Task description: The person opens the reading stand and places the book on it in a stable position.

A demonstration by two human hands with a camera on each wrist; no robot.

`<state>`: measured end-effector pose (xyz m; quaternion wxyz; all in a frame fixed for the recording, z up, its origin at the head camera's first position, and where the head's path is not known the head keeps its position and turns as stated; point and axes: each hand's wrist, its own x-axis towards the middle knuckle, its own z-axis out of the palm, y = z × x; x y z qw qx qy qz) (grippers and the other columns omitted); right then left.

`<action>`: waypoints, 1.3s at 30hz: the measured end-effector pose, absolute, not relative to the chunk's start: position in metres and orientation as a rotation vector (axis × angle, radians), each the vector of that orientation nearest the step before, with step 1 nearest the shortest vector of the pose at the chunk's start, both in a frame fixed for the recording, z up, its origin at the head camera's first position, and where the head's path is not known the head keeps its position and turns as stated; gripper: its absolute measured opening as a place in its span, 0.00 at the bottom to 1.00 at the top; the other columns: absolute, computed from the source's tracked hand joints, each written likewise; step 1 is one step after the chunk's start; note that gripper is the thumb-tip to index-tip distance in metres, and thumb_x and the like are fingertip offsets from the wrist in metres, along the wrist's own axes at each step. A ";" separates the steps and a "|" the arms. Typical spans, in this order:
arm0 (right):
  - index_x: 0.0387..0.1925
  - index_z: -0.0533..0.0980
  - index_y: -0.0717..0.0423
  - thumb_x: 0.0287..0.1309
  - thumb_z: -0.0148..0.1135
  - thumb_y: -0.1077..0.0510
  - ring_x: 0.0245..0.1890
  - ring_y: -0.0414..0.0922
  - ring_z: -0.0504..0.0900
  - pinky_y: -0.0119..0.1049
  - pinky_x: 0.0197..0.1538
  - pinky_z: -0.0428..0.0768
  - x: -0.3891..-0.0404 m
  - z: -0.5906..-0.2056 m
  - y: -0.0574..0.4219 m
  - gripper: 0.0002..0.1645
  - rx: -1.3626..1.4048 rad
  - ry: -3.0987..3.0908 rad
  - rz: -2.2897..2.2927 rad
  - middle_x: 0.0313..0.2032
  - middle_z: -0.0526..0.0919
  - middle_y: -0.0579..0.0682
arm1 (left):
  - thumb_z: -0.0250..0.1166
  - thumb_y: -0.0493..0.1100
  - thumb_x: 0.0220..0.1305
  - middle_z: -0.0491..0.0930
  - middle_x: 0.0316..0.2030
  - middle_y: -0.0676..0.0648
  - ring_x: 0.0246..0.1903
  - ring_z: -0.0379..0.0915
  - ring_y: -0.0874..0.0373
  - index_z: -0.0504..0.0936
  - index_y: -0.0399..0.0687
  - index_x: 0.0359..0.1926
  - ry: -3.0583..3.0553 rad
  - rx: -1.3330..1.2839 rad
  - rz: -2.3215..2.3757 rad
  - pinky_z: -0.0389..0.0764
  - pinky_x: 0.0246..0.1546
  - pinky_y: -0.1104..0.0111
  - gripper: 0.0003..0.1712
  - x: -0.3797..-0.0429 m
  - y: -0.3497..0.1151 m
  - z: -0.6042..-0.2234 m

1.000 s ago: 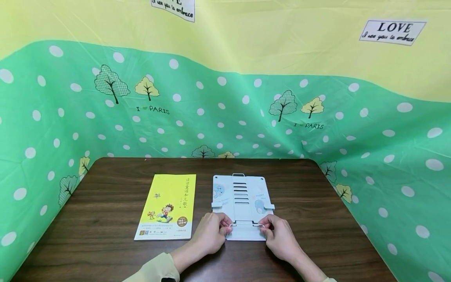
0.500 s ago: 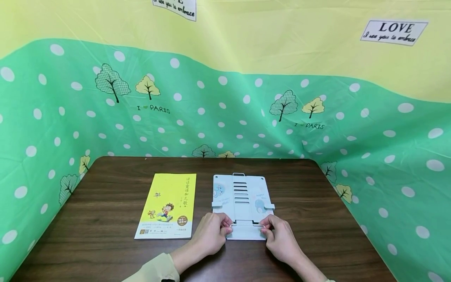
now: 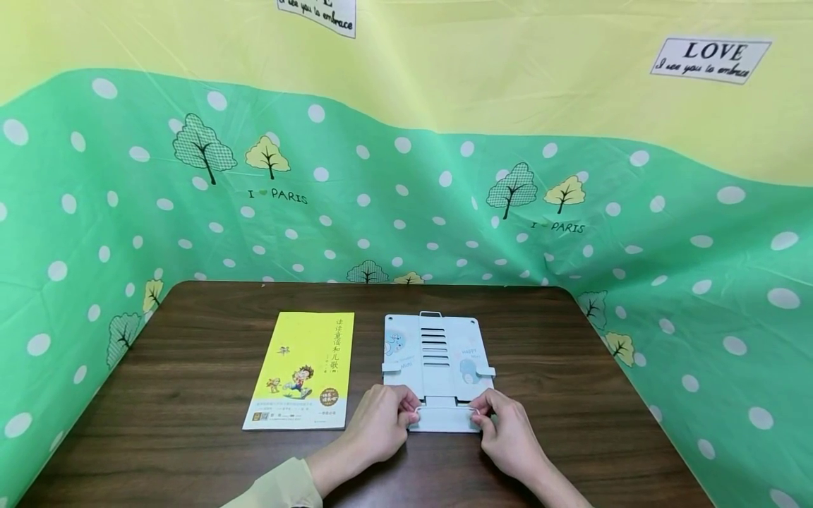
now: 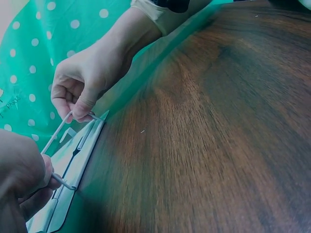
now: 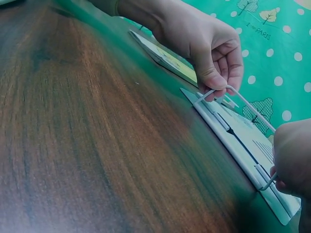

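Observation:
A pale blue folding book stand (image 3: 437,384) lies flat on the table, with slots down its middle and printed cartoon figures. At its near edge, my left hand (image 3: 380,422) pinches one corner of a bent wire bracket between thumb and fingers. The opposite corner is pinched the same way by my right hand (image 3: 509,429). Both wrist views show the wire bracket (image 4: 57,132) lifted at an angle off the stand, its ends still joined to the stand's edge. In the right wrist view, the bracket (image 5: 252,109) spans between the two hands.
A yellow children's book (image 3: 311,367) lies to the left of the stand, cover up. Beneath both is a dark wood-grain table (image 3: 190,423). Green and yellow printed cloth (image 3: 406,183) hangs around its back and sides.
The wire bracket has tipped slightly toward the near edge between the pinching fingers. Both hands have hardly moved, and the stand and book stay where they were.

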<state>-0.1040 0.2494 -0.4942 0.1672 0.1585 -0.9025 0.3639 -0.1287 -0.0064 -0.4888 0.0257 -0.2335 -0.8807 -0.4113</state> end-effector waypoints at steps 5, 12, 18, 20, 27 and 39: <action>0.29 0.79 0.47 0.44 0.77 0.82 0.27 0.31 0.76 0.31 0.32 0.77 -0.103 -0.496 0.251 0.27 0.494 -2.540 1.013 0.26 0.76 0.31 | 0.76 0.32 0.61 0.78 0.23 0.67 0.25 0.73 0.73 0.88 0.51 0.33 -2.721 -0.734 -1.271 0.79 0.31 0.73 0.08 -0.128 -0.007 -0.489; 0.29 0.79 0.48 0.41 0.78 0.83 0.27 0.31 0.76 0.30 0.31 0.77 -0.103 -0.497 0.252 0.28 0.530 -2.509 0.991 0.26 0.76 0.31 | 0.76 0.34 0.61 0.78 0.24 0.67 0.25 0.73 0.73 0.88 0.51 0.33 -2.725 -0.736 -1.252 0.79 0.31 0.72 0.08 -0.128 -0.007 -0.489; 0.30 0.80 0.48 0.42 0.78 0.82 0.27 0.31 0.76 0.31 0.32 0.78 -0.102 -0.496 0.251 0.27 0.513 -2.518 0.993 0.26 0.76 0.31 | 0.76 0.34 0.61 0.78 0.24 0.67 0.25 0.73 0.73 0.88 0.52 0.33 -2.725 -0.739 -1.244 0.79 0.31 0.72 0.08 -0.128 -0.008 -0.489; 0.30 0.80 0.49 0.42 0.78 0.82 0.28 0.31 0.76 0.32 0.32 0.78 -0.103 -0.495 0.251 0.27 0.513 -2.522 0.993 0.26 0.76 0.31 | 0.76 0.33 0.61 0.79 0.24 0.66 0.25 0.73 0.73 0.88 0.51 0.33 -2.721 -0.752 -1.250 0.79 0.31 0.73 0.08 -0.128 -0.008 -0.489; 0.33 0.85 0.52 0.47 0.79 0.77 0.29 0.32 0.79 0.32 0.33 0.80 -0.103 -0.491 0.257 0.20 0.519 -2.559 1.035 0.28 0.81 0.33 | 0.77 0.35 0.62 0.85 0.29 0.64 0.29 0.76 0.74 0.91 0.47 0.37 -2.678 -0.803 -1.278 0.81 0.34 0.73 0.04 -0.130 -0.012 -0.489; 0.39 0.87 0.57 0.56 0.79 0.69 0.31 0.37 0.84 0.36 0.34 0.84 -0.109 -0.471 0.280 0.10 0.485 -2.657 1.203 0.30 0.86 0.36 | 0.77 0.37 0.64 0.88 0.30 0.61 0.30 0.81 0.75 0.92 0.42 0.42 -2.663 -0.801 -1.440 0.83 0.42 0.71 0.06 -0.136 -0.024 -0.481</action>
